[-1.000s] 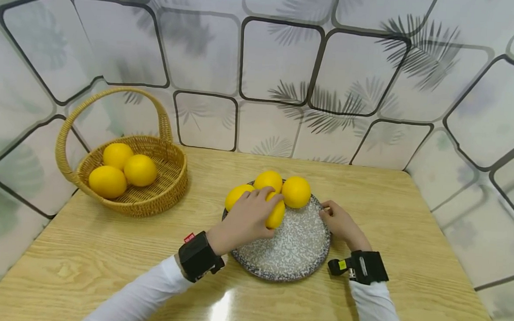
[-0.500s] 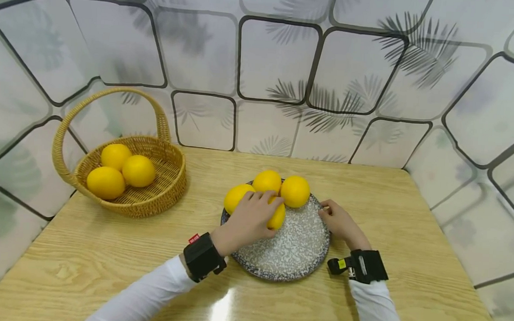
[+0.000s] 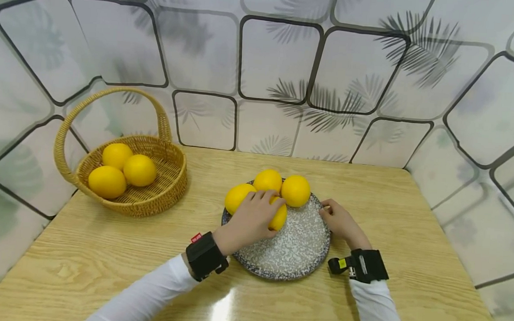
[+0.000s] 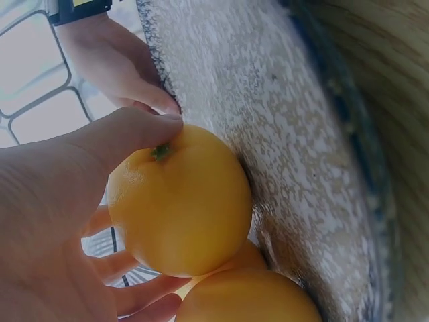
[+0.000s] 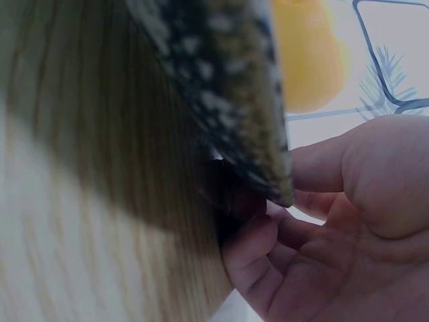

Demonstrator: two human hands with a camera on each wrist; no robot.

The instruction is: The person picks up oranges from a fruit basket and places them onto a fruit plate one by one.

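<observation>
My left hand [image 3: 254,218] curls over an orange [image 4: 184,201] on the speckled grey plate [image 3: 296,250], thumb by its green stem end and fingers round the far side. Three more oranges sit along the plate's back left: one at the left [image 3: 238,198], one at the back [image 3: 268,180] and one to the right of it [image 3: 296,190]. At the plate's right edge my right hand [image 3: 342,225] grips the dark rim, thumb on top and curled fingers underneath, as the right wrist view shows.
A wicker basket [image 3: 174,185] with a tall arched handle stands at the back left of the wooden table [image 3: 147,251]. Three oranges [image 3: 139,170] lie in its left part. Patterned wall panels [image 3: 279,60] close off the back and both sides.
My left hand and the orange in it have shifted slightly to the right over the plate. The right hand has stayed at the rim.
</observation>
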